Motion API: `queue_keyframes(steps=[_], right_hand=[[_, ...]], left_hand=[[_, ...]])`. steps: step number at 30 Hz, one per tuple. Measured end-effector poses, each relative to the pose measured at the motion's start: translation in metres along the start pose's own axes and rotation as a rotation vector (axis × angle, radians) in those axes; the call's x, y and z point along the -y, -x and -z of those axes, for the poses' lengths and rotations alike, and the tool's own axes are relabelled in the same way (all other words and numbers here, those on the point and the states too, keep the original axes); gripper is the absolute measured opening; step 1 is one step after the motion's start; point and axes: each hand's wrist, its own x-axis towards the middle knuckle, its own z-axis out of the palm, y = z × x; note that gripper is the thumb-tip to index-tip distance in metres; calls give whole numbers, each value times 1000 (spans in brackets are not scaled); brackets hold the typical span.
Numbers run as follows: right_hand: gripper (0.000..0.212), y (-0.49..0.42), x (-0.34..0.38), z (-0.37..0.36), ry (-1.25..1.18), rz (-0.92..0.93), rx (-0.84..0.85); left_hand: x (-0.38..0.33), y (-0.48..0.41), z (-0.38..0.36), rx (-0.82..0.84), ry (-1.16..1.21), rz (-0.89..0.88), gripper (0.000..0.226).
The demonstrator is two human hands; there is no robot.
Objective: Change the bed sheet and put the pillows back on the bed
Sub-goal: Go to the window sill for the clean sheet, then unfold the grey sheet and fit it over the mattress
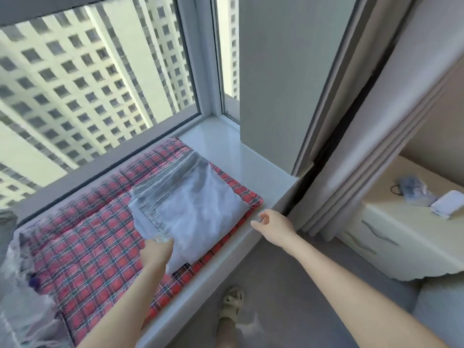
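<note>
Sheet point(198, 204), folded, lies on plaid mat point(95, 237) on window sill point(226, 146), likely staged for pickup. Left hand point(157, 251) at near edge, fingers hidden, grip cannot tell; right hand point(272, 226) loosely curled, empty, ready to help.

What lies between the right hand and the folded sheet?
In the head view, a thin edge of the red plaid mat and bare sill separate the right hand from the folded sheet.

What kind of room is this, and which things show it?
Probably a bedroom in a high-rise flat. A cream bedside cabinet with drawers stands at the right, a folded grey sheet lies on a red checked mat on the window ledge, and tower blocks stand outside.
</note>
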Motion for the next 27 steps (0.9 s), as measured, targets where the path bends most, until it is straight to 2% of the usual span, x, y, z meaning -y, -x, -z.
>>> queue_keyframes(steps=[2, 6, 11, 14, 15, 17, 19, 21, 23, 27], right_hand=[[50, -36, 11, -13, 27, -19, 31], [72, -110, 27, -42, 78, -99, 42], [102, -179, 36, -70, -35, -206, 165], [110, -199, 35, -81, 101, -227, 150], [106, -201, 33, -84, 156, -235, 135], [87, -199, 33, -85, 219, -219, 125], [63, -189, 36, -85, 241, -178, 112], [45, -170, 42, -81, 237, -135, 53], [34, -145, 47, -68, 245, -106, -47], [28, -74, 27, -22, 248, -129, -310]], left_hand=[[8, -50, -2, -4, 67, 113, 83], [-3, -98, 5, 6, 170, 256, 91], [4, -151, -7, 119, 329, 317, 124], [19, -178, -19, 90, 438, 357, 141], [9, -174, -16, 71, 474, 350, 135], [-23, -153, -7, -6, 461, 313, 109], [-43, -143, -5, -95, 364, 245, 90], [-65, -128, -5, -112, 271, 118, 76], [-91, -106, -5, -69, 200, -1, 68], [-132, -52, -23, 82, 76, -238, 52]])
